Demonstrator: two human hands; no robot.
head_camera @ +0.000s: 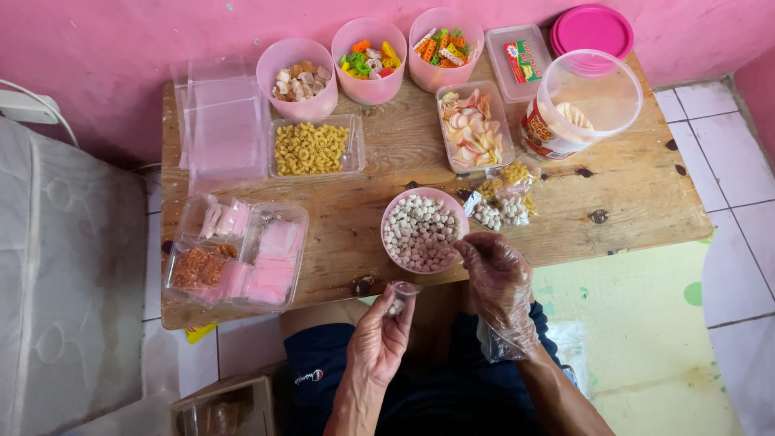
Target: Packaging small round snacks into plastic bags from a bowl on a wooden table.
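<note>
Take the pink bowl of small round balls (421, 231), near the front edge of the wooden desk (613, 186), as your landmark. Far to its left, a clear tray (236, 252) holds pink sachets and a packet of orange-brown crumbs. Behind that tray, left and back of the bowl, lies a stack of clear plastic bags (222, 121), and next to it a clear box of yellow curled pasta snacks (311, 148). Behind that box stands a pink cup of pale brown pieces (299, 79). Directly below the bowl, in front of the desk edge, your left hand (378, 343) holds a small clear bag (401, 295); its fingers (386, 311) are pinched together on the bag, which has a few pale balls inside. Straight behind the bowl stand two pink cups of coloured snacks (370, 60) and (446, 48). Just right of the bowl, your right hand (499, 278), in a thin clear glove, rests at the bowl's rim, its fingers (476, 249) bent together; I cannot tell if they hold something. Right and back of the bowl lie small filled packets (500, 202), then a clear box of pink-white crackers (471, 129). Further right and back stands a big open clear jar (577, 105), and behind it a pink lid (592, 31).
</note>
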